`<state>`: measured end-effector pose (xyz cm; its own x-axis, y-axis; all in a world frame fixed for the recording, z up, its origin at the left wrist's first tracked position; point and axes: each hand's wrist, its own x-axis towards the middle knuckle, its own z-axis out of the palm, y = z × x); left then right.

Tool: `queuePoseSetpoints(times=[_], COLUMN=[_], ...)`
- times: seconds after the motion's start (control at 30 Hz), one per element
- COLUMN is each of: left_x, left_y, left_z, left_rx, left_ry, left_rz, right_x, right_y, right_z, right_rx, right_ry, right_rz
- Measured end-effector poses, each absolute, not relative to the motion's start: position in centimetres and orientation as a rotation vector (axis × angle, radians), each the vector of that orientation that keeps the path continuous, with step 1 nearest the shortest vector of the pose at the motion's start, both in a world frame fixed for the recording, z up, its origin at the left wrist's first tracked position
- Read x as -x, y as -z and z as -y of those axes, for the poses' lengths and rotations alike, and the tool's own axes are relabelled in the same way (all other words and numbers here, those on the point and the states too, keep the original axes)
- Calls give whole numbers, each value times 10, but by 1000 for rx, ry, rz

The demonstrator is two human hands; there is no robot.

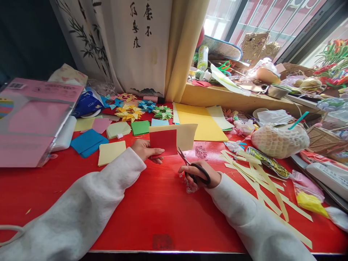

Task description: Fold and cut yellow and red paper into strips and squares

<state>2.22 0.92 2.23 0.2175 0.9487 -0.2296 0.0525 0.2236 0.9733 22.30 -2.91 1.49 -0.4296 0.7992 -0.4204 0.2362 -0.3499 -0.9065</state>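
My left hand [146, 149] pinches a red paper square [163, 140] together with a longer pale yellow sheet [187, 136] behind it, the thumb lying across the red paper. Both are raised above the red table. In my right hand [205, 174] is a pair of black-handled scissors [202, 170], my fingers through the loops. The blades point up and left, their tips at the lower right corner of the red square. Whether the blades touch the paper I cannot tell. Left of my left hand lies a pale yellow square [111, 152] on the table.
Blue squares [89, 142], pale green squares [118, 129] and green squares [140, 127] lie behind. Folded paper stars [129, 112] sit near the curtain. Cut yellow strips [261, 181] cover the right side. A pink paper pack [32, 123] stands left, and a netted cup [280, 140] right.
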Motion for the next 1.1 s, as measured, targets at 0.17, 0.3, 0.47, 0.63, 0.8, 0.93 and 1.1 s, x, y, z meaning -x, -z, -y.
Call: queuePoseSetpoints(times=[0.17,0.3,0.47,0.63,0.8,0.93,1.1], left_x=[-22,-20,-20,-25,-34,-38,-40], left_y=[-26,-25,-25,-26,-28,-27,-25], left_z=[-9,-11,-12,-7,1,6,9], left_rx=[-1092,-978,-913,-975,-1011,-1012,-1018], left_ry=[-780,-746,-734,-695,-669,-682,-719], left_rz=[-1109,-1068,-1059,-1075,-1072,-1087,-1065], right_x=[-225,-229,-230,-228,-225,-224,-223], right_y=[-13,-13,-13,-10,-9,-6,-1], right_z=[30,29,29,30,30,31,33], right_rx=[1365,1270,1217,1202,1206,1235,1291], right_ry=[-1839,-1855,-1935,-1950,-1911,-1871,-1781], right_rz=[1490,1522,1522,1442,1381,1423,1504])
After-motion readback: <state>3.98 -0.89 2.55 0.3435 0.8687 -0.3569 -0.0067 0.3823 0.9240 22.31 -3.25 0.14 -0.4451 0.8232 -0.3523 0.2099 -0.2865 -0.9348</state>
